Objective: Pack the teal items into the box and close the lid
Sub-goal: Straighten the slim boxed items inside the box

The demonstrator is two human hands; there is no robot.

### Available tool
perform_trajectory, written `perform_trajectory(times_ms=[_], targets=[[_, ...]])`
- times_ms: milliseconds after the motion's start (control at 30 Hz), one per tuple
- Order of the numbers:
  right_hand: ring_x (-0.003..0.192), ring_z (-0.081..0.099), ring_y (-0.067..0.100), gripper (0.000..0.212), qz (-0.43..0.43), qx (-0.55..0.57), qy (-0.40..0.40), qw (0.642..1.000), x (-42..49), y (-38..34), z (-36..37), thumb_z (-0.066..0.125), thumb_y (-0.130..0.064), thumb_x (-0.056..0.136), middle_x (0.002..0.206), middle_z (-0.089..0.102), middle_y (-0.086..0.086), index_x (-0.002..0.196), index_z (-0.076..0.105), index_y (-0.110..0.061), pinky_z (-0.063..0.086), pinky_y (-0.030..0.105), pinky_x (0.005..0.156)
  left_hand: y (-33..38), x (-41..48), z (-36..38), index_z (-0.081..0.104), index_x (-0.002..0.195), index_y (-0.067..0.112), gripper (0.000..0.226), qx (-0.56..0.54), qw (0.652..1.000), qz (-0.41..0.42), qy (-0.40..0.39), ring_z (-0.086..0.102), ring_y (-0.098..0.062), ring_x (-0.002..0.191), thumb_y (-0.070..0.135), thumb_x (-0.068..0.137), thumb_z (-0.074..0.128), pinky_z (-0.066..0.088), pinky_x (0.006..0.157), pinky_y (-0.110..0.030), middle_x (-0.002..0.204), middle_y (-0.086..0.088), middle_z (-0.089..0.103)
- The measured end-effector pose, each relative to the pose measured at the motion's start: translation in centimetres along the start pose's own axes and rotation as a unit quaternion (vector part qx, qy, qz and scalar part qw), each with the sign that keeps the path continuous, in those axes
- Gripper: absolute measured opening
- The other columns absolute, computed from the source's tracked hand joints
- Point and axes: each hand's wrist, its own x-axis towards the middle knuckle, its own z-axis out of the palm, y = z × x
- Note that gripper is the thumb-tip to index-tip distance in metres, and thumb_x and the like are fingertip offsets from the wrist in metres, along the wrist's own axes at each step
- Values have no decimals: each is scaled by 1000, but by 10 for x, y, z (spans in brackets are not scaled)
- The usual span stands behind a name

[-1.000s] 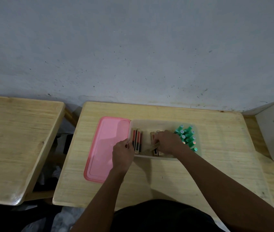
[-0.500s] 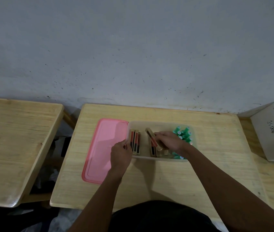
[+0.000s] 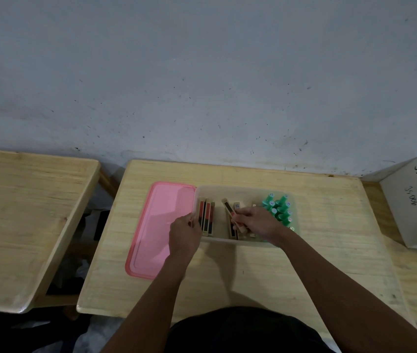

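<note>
A translucent plastic box [image 3: 230, 190] stands in the middle of the wooden table. Several teal bottles [image 3: 280, 209] are packed upright at its right end. Slim tan boxes with red and black panels [image 3: 206, 217] stand at its left end. My right hand [image 3: 258, 221] is inside the box, shut on one such slim tan box [image 3: 230, 212], which is tilted. My left hand [image 3: 185, 231] rests at the box's near left corner, gripping its rim. The pink lid [image 3: 156, 228] lies flat on the table just left of the box.
A second wooden table [image 3: 21, 220] stands to the left across a gap. A white carton marked JS006 [image 3: 416, 202] sits at the right, on a bench. A grey wall runs behind the tables.
My right hand has lifted a slim tan box from among the others and tilted it. The left hand has stayed at the box's left corner.
</note>
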Motion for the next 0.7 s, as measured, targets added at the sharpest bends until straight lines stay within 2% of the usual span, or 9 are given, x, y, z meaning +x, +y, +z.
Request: perform_trajectory(times_ms=[133,200,300,367,433,533,633,700], targets=[[61,55,7,28,-19,-87,15,996,5,-1,-5,59,-19,96,77,64,-4,120,67,-9,41,13,53,1,-1,0,68,112,6,26,4,1000,-6,-3,53,-6,52,13,97,48,38,52,-13,65,-1,62],[64,55,6,32,-26,-105,20,994,7,-3,-9,60,-19,95,85,65,-2,125,63,-9,41,9,49,2,-1,0,69,108,5,25,4,1000,-10,-6,52,-5,51,13,97,48,37,53,-13,62,1,59],[86,65,14,44,-35,-105,37,993,9,-4,-15,72,-20,86,110,68,10,129,60,-13,50,19,69,4,-2,-1,70,103,3,24,4,1000,-19,-5,51,-4,51,14,97,48,37,52,-12,63,1,59],[94,67,20,51,-33,-82,50,995,12,-3,-17,78,-19,80,110,68,12,127,59,-16,54,29,80,4,-2,0,70,100,3,25,7,1000,-19,-1,49,-2,50,14,98,48,36,52,-11,60,4,55],[91,67,19,53,-31,-77,45,996,16,-4,-17,82,-19,76,106,69,11,123,58,-17,55,31,81,3,-2,-1,71,97,3,26,9,1000,-19,-2,50,-4,50,15,98,48,37,52,-12,57,6,54],[93,66,19,57,-27,-117,17,993,24,-6,-12,85,-28,72,110,67,9,121,55,-21,55,35,83,1,-1,0,70,104,3,28,7,1000,-16,-1,61,-14,58,17,98,48,44,57,-16,72,-9,69],[101,63,21,68,-12,-146,-12,989,33,-10,-1,78,-33,80,122,62,11,137,43,-22,53,38,91,2,-1,0,68,114,4,28,7,1000,-9,5,62,-15,62,16,97,49,49,58,-18,89,-13,73],[99,61,22,71,-6,-137,-18,990,36,-15,8,72,-28,87,123,62,15,145,32,-19,53,31,82,4,-2,-2,65,116,4,27,1,1000,-14,3,63,-17,62,15,97,49,55,62,-25,91,-13,73]])
